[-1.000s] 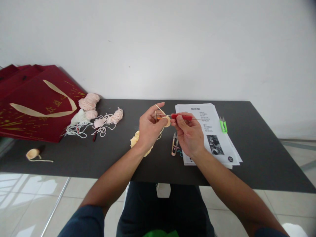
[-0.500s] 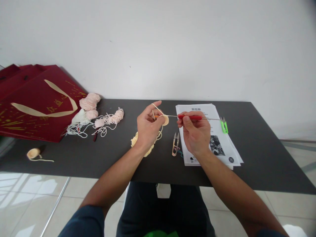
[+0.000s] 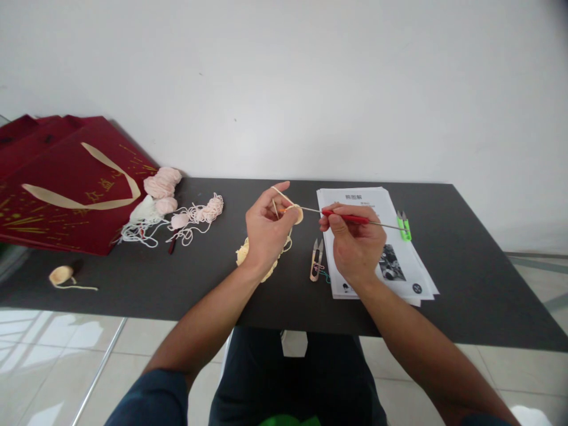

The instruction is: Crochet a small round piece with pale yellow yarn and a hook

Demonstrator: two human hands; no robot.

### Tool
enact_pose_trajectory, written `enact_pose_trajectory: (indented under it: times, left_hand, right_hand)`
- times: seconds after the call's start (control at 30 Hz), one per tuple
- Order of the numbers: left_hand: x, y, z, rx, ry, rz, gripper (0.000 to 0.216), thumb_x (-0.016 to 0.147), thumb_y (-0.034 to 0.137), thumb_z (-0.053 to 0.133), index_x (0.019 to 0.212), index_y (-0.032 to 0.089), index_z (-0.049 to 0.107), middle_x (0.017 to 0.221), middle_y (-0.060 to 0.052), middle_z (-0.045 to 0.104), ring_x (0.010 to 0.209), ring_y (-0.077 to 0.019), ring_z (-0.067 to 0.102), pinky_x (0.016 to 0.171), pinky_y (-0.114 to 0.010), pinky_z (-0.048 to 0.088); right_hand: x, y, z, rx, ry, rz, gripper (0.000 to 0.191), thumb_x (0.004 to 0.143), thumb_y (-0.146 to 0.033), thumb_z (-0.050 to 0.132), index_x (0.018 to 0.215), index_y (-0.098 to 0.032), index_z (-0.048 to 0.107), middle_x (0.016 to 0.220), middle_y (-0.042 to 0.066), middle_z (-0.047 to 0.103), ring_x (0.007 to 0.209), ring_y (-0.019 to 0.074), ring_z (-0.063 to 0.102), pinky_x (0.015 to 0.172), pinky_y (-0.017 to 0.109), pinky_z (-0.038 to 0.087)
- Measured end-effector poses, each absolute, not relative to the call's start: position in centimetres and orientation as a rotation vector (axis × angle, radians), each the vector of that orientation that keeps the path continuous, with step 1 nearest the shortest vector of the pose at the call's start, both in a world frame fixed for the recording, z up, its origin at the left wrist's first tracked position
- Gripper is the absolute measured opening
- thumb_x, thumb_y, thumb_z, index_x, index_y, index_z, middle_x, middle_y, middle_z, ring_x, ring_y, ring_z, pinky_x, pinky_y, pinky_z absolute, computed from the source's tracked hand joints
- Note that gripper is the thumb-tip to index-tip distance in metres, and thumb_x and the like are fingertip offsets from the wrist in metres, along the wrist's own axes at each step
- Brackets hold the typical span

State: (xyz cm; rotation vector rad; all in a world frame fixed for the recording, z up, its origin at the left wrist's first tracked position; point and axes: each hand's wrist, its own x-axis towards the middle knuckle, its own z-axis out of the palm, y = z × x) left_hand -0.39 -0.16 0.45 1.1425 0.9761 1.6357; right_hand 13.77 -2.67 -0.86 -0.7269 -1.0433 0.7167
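My left hand [image 3: 270,228] pinches a small pale-yellow crochet piece [image 3: 300,215] between thumb and fingers, with a strand of yellow yarn [image 3: 280,193] stretched over the raised index finger. In my right hand [image 3: 357,242] is a crochet hook [image 3: 350,218] with a red grip, held like a pen. Its thin metal shaft points left, and the tip is at the crochet piece; whether it sits inside a stitch I cannot tell. Behind and below my left wrist lies a skein of yellow yarn [image 3: 242,252], partly hidden by the arm.
Thread snips [image 3: 316,260] lie left of printed sheets [image 3: 355,290]; green snips [image 3: 404,227] rest at the sheets' right edge. On the left are dark red gift bags [image 3: 66,189], pink yarn [image 3: 162,182], tangled yarn [image 3: 208,210] and a small yellow crocheted cup [image 3: 61,275]. A wall stands behind the table.
The hook has tilted, its rear end dropping toward the green snips, and my right hand has turned and shifted slightly right. My left hand holds nearly the same place.
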Motion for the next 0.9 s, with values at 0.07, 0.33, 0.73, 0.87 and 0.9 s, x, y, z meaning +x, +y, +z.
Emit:
enact_pose_trajectory:
  times: [0.07,0.33,0.73,0.87,0.9]
  left_hand:
    - [-0.3,-0.2,0.5,1.145,1.001,1.647,0.045,0.073,0.014,0.082,0.117,0.021,0.074,0.076,0.004,0.067,0.065,-0.008,0.058,0.063,-0.022,0.048]
    - [-0.1,-0.1,0.2,1.066,1.066,1.689,0.041,0.075,0.016,0.083,0.115,0.02,0.073,0.075,0.003,0.073,0.062,-0.0081,0.063,0.063,-0.022,0.05]
    - [-1.2,0.2,1.8,0.654,0.762,1.389,0.052,0.067,0.012,0.088,0.117,0.014,0.075,0.067,0.006,0.061,0.046,-0.0001,0.037,0.042,-0.018,0.02]
    - [-1.4,0.1,2.2,0.648,0.73,1.362,0.054,0.065,0.01,0.087,0.118,0.014,0.076,0.067,0.007,0.058,0.046,0.0005,0.034,0.043,-0.018,0.021]
    - [-1.4,0.1,2.2,0.659,0.733,1.361,0.054,0.065,0.01,0.087,0.117,0.014,0.077,0.067,0.007,0.058,0.046,0.0006,0.035,0.043,-0.018,0.022]
  right_hand:
    - [13.5,-3.1,-0.7,-0.757,-1.068,0.665,0.013,0.089,-0.016,0.078,0.096,-0.027,0.076,0.097,0.0,0.079,0.068,0.0118,0.074,0.062,0.028,0.063]
    - [13.7,-4.0,-1.4,-0.745,-1.426,0.298,0.037,0.089,-0.005,0.073,0.113,-0.033,0.079,0.11,0.003,0.083,0.089,0.0193,0.079,0.075,0.037,0.069]
    - [13.6,-3.2,-2.5,-0.745,-1.405,0.451,0.039,0.086,-0.007,0.078,0.111,-0.037,0.082,0.116,0.0,0.084,0.095,0.0205,0.081,0.081,0.04,0.069]
    - [13.5,-2.9,-2.3,-0.76,-1.22,0.712,0.025,0.087,-0.015,0.079,0.102,-0.035,0.083,0.112,0.0,0.084,0.082,0.0177,0.08,0.072,0.036,0.069]
    - [13.6,-2.7,-2.2,-0.754,-1.171,0.764,0.022,0.088,-0.017,0.079,0.101,-0.033,0.083,0.11,0.0,0.084,0.079,0.0166,0.079,0.07,0.035,0.068]
